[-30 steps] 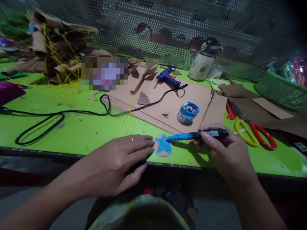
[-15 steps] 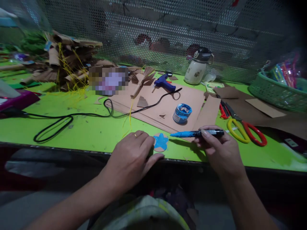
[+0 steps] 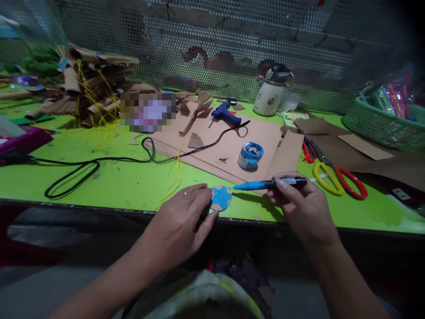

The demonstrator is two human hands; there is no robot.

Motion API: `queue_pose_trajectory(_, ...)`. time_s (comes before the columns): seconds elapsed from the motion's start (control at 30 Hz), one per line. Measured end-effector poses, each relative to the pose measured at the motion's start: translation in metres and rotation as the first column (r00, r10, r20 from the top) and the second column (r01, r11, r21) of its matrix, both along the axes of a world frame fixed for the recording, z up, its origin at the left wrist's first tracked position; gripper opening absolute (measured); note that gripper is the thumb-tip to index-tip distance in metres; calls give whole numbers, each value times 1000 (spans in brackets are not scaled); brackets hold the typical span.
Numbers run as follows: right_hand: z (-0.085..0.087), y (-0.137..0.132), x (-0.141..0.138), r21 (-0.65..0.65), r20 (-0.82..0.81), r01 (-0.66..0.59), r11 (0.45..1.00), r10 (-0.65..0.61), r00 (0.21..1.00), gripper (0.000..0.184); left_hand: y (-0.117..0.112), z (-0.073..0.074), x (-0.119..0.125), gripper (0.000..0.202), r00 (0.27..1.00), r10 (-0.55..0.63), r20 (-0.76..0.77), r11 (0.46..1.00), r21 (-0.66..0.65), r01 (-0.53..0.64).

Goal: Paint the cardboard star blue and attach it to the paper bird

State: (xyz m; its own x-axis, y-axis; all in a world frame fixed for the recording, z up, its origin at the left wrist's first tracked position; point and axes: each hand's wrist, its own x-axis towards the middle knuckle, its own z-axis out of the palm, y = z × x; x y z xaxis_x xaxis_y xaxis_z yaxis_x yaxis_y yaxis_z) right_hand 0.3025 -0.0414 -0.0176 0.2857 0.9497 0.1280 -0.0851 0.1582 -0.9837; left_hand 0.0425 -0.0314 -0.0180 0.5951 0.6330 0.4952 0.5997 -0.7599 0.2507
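A small round cardboard disc [image 3: 221, 198] with a blue painted star lies near the front edge of the green table [image 3: 126, 177]. My left hand [image 3: 181, 223] pinches the disc's left edge between fingers and thumb, lifting it slightly. My right hand [image 3: 303, 206] grips a black marker-like brush [image 3: 268, 184] with a blue-coated tip, held level and pointing left, its tip just right of the disc. A small jar of blue paint [image 3: 250, 156] stands open on a cardboard sheet [image 3: 232, 137] behind.
A blue glue gun [image 3: 226, 114] with its black cord [image 3: 99, 161] lies on the cardboard. Yellow-and-red scissors [image 3: 335, 177] rest at right, a green basket [image 3: 381, 126] beyond. A white bottle [image 3: 270, 95] stands by the perforated metal screen. Rolled cardboard scraps [image 3: 83, 84] pile up at left.
My left hand went from lying flat beside the disc to curling and pinching its edge. The marker tip drew back from the star to the right.
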Motion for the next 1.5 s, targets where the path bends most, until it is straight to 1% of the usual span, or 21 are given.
queue_pose_trajectory(0.17, 5, -2, 2, -45, 65, -23, 999, 26, 998, 14, -3, -2, 2, 32, 999, 17, 37, 999, -44, -15)
queue_pose_trajectory(0.3, 13, 6, 6, -40, 146, -60, 997, 65, 987, 15, -4, -3, 5, 30, 995, 65, 73, 996, -62, -61)
queue_pose_trajectory(0.37, 17, 13, 7, -44, 152, -104, 994, 109, 982, 16, -6, -3, 7, 28, 993, 89, 77, 995, -54, -85)
queue_pose_trajectory(0.47, 21, 26, 4, -58, 121, -193, 979, 199, 972, 18, -8, -4, 10, 26, 989, 112, 97, 993, -37, -109)
queue_pose_trajectory(0.57, 21, 34, -3, -79, 83, -287, 955, 293, 952, 16, -8, -7, 10, 28, 987, 104, 123, 995, -23, -102)
queue_pose_trajectory(0.63, 20, 35, -7, -98, 94, -321, 942, 329, 939, 16, -7, -9, 9, 31, 987, 81, 138, 997, -17, -80)
queue_pose_trajectory(0.77, 16, 35, -11, -108, 159, -315, 943, 329, 931, 17, -5, -12, 7, 33, 985, 47, 167, 999, -9, -47)
queue_pose_trajectory(0.97, 11, 37, -11, -126, 183, -298, 946, 318, 930, 19, -3, -13, 6, 27, 982, 23, 185, 999, 20, -27)
queue_pose_trajectory(1.17, 11, 36, -11, -121, 179, -317, 941, 335, 925, 18, -3, -12, 6, 25, 982, 28, 187, 999, 26, -33)
queue_pose_trajectory(1.5, 13, 36, -12, -110, 223, -317, 942, 334, 916, 15, -3, -11, 8, 28, 984, 39, 172, 999, 20, -43)
